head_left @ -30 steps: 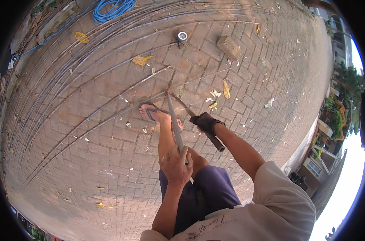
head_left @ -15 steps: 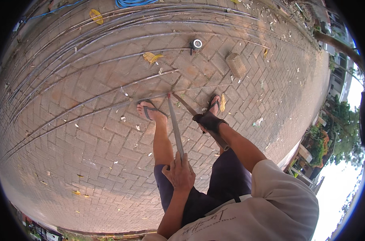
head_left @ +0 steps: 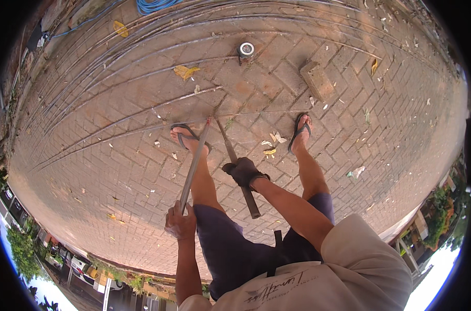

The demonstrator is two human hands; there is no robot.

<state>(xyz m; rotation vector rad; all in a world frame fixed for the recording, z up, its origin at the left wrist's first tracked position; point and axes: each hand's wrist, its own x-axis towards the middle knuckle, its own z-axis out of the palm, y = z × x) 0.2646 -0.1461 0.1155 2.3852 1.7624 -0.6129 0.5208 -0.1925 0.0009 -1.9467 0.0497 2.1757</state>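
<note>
Closest, at 5 o'clock in the view, is the person's pale shirt, with dark shorts above it. At 7 o'clock the bare left hand has its fingers wrapped around the lower end of a grey metal bar, which slants up between 12 and 1 o'clock to a reddish tip. Near the centre, the gloved right hand is clenched around a rusty brown bar, its narrow end aimed at 11 o'clock.

The 2 far ends stand just beside each other over a thin rod along the paving; I cannot tell whether they touch it. From these tips, the sandalled left foot is at 8 o'clock and the right foot at 3.

Farther off lie a block at 2 o'clock, a yellow leaf at 11 and a round tape measure at 1. Beyond, long rods sweep from 9 to 1 o'clock, and a blue coil lies farthest, at 11.
</note>
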